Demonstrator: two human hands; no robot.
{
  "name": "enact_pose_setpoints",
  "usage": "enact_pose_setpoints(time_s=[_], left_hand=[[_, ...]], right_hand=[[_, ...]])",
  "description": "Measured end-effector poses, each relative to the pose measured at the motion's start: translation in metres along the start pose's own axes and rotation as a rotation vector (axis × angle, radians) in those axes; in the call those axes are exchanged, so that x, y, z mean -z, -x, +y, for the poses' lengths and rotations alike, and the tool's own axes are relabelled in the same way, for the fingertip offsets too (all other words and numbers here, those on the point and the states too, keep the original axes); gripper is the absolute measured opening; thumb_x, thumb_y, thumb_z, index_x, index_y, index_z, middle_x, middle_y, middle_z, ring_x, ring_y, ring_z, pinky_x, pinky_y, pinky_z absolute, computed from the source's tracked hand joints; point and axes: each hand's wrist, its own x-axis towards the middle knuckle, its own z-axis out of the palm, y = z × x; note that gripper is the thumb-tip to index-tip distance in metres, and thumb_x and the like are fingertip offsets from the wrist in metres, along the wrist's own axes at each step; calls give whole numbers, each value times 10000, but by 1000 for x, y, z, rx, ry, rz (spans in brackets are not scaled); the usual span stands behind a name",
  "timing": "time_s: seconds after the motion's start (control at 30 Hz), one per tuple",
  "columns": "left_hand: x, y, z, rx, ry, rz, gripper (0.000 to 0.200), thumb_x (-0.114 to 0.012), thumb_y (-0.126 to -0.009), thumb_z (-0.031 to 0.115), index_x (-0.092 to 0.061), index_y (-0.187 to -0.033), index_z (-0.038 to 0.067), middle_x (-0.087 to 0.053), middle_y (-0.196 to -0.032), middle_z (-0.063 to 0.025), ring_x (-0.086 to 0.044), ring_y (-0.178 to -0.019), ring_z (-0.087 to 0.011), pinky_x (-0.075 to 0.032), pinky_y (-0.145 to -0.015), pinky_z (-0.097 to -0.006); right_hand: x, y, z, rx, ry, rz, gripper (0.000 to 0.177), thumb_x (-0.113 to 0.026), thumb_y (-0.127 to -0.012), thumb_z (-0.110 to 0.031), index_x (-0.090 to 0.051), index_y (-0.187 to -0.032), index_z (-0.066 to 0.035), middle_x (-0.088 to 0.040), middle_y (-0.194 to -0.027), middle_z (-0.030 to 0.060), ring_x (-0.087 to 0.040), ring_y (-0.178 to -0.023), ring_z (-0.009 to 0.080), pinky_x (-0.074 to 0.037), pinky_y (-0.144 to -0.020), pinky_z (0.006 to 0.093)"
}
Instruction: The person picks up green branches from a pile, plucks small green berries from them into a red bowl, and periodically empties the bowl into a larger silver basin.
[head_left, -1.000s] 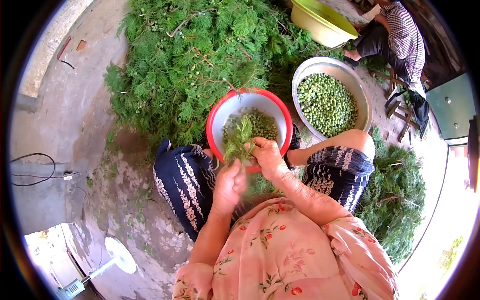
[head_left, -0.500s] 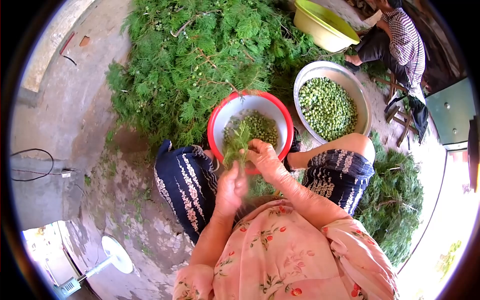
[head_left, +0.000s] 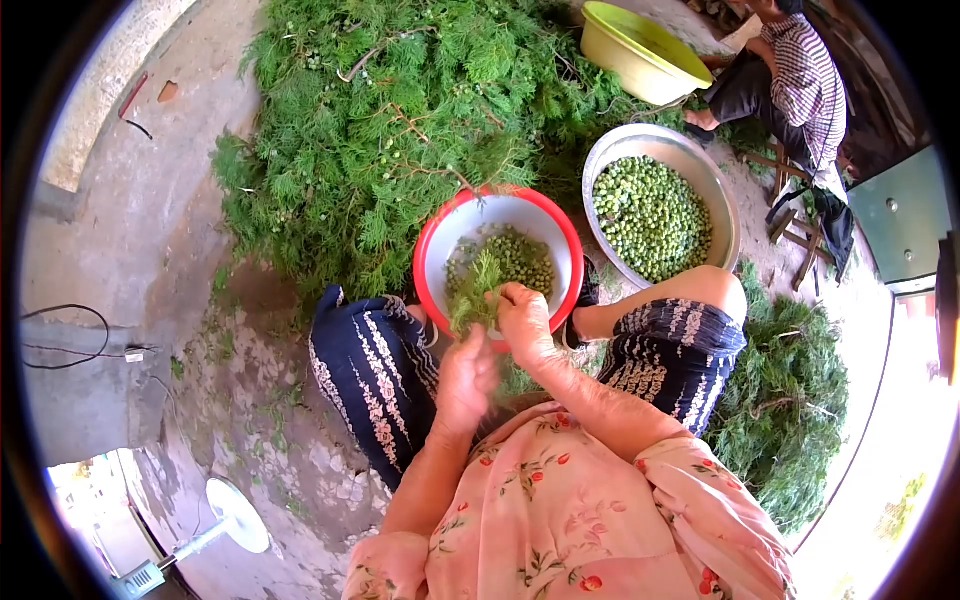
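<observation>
My left hand (head_left: 466,382) is closed around the lower end of a feathery green evergreen sprig (head_left: 478,290), which points up over a red-rimmed white basin (head_left: 432,262). At the sprig's right side, my right hand (head_left: 527,322) has its fingers pinched together on it; whatever sits right between the fingertips is hidden. Inside the basin lie many small green berries (head_left: 525,262), partly covered by the sprig and my hands. The basin stands between my knees.
A big heap of evergreen branches (head_left: 370,130) lies beyond the basin. To the right stand a metal basin (head_left: 728,200) full of green berries and a yellow tub (head_left: 625,70). More branches (head_left: 785,410) lie by my right knee. A person (head_left: 800,90) sits at upper right; a white fan (head_left: 238,517) is lower left.
The sprig has dipped slightly and tilted a little in my left hand. My right hand has shifted slightly but stays pinched at its side. The view has moved a little.
</observation>
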Motion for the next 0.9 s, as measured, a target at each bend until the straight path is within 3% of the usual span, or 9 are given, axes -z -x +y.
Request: enact_pose_setpoints(time_s=[0.03, 0.2, 0.37, 0.47, 0.67, 0.77, 0.83, 0.87, 0.9], left_hand=[[-1, 0, 0, -4, 6, 4, 349, -572, -862, 408, -479, -713, 107, -384, -488, 45, -281, -345, -72, -213, -341, -209], [-1, -2, 1, -28, 17, 10, 351, -584, -855, 409, -478, -716, 104, -373, -481, 43, -282, -346, -73, -215, -343, -213], [-1, 16, 7, -128, -139, 46, 343, -588, -858, 393, -487, -729, 92, -384, -492, 40, -289, -356, -67, -215, -349, -202], [-4, 13, 10, -174, -171, 146, 325, -602, -856, 370, -486, -736, 91, -393, -505, 38, -303, -369, -64, -217, -357, -185], [-11, 8, 10, -324, -244, 233, 153, -631, -851, 228, -559, -821, 97, -497, -608, 24, -382, -439, -42, -239, -372, -181], [0, 1, 2, -526, -489, 249, 128, -615, -859, 155, -602, -907, 36, -568, -738, 5, -491, -583, -94, -382, -481, -236], [-1, -6, -4, -856, -814, 278, 171, -607, -865, 143, -611, -970, 8, -580, -769, -1, -519, -647, -124, -444, -577, -273], [3, -7, -2, -885, -1036, 258, 307, -601, -840, 69, -554, -1136, 5, -567, -813, -40, -548, -754, -195, -459, -715, -305], [0, -6, -2, -964, -1176, 320, 352, -604, -821, 53, -536, -1164, 14, -553, -825, -58, -550, -765, -212, -459, -707, -307]], right_hand=[[-2, 0, 0, 183, 118, 45, 91, -548, -848, -51, -600, -778, -25, -507, -568, 18, -405, -445, 85, -321, -413, 251], [-6, -6, 17, -273, -2, -18, 103, -566, -853, -95, -608, -779, -36, -538, -620, 35, -444, -468, 100, -345, -411, 266], [51, -64, 30, -509, -326, 169, 134, -595, -813, -98, -632, -872, 17, -616, -755, 52, -541, -609, 119, -445, -492, 254], [51, -56, 5, -321, -180, 9, 154, -595, -810, -98, -644, -918, 1, -598, -738, 51, -540, -608, 119, -440, -493, 249], [50, -62, 48, 82, 396, 10, 393, -626, -741, -89, -573, -1117, 12, -610, -1037, 186, -590, -944, 284, -452, -842, 314], [56, -55, 36, 97, 513, -2, 433, -633, -748, -107, -547, -1158, 2, -590, -1100, 192, -575, -1002, 288, -439, -872, 327], [60, -44, 22, -40, 304, -163, 447, -646, -745, -118, -544, -1164, 1, -589, -1109, 192, -574, -1011, 278, -440, -877, 325], [62, -37, 10, -106, 199, -242, 455, -653, -744, -123, -542, -1168, 0, -589, -1114, 192, -573, -1015, 273, -440, -880, 325], [63, -25, -12, -127, 145, -407, 472, -676, -747, -151, -539, -1166, 18, -597, -1106, 186, -570, -1020, 240, -440, -887, 324]])
